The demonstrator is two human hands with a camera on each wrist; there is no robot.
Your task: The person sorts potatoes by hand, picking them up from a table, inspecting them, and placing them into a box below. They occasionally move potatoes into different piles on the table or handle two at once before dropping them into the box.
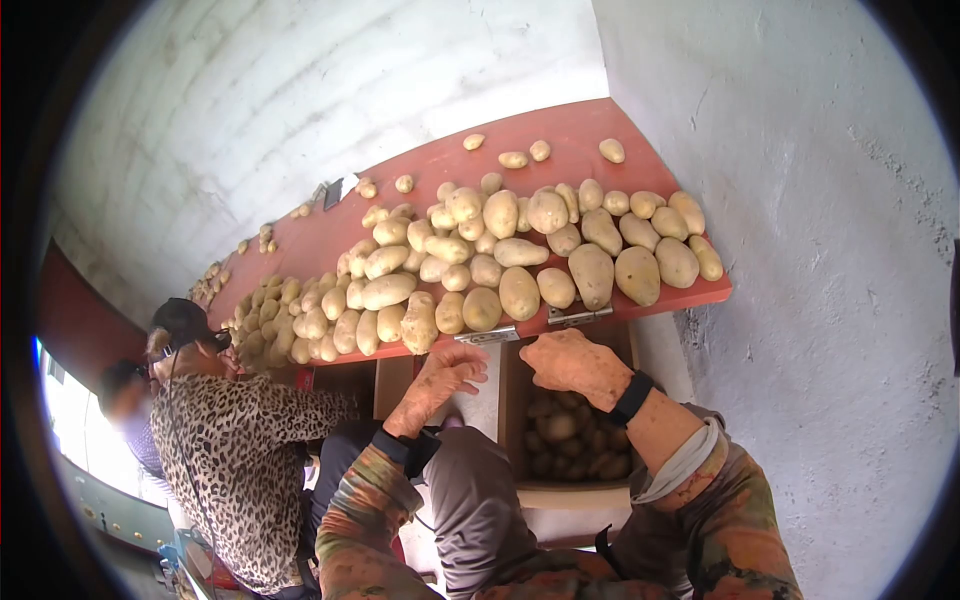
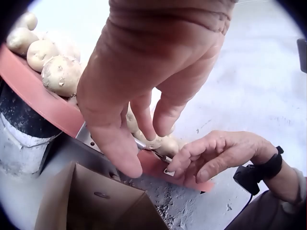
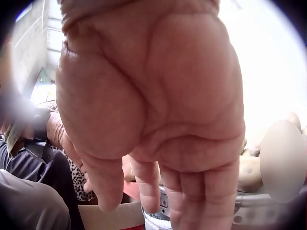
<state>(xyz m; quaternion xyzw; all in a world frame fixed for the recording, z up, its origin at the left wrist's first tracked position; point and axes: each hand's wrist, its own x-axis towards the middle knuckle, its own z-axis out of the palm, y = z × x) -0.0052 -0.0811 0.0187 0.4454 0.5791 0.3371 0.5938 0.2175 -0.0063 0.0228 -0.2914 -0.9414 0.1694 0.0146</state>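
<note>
Many potatoes (image 1: 519, 293) lie piled along the front of a red table (image 1: 585, 130). Just off the table's front edge, my left hand (image 1: 443, 380) hangs with loosely bent fingers and nothing in them. A knobbly potato (image 1: 419, 323) at the edge is the one closest to it. My right hand (image 1: 575, 368) is held below the edge, close to a metal hinge (image 1: 580, 317). In the right wrist view its fingers (image 3: 220, 191) point down, with no potato in the palm. Below the right hand stands a cardboard box (image 2: 96, 196), with potatoes (image 1: 575, 440) inside it.
To the left sits a person in a leopard-print top (image 1: 235, 450), with another person (image 1: 130, 400) beyond. Walls (image 1: 800, 250) close off the back and right. A bucket (image 2: 24, 139) stands under the table, and a small dark object (image 1: 333, 194) lies at its back.
</note>
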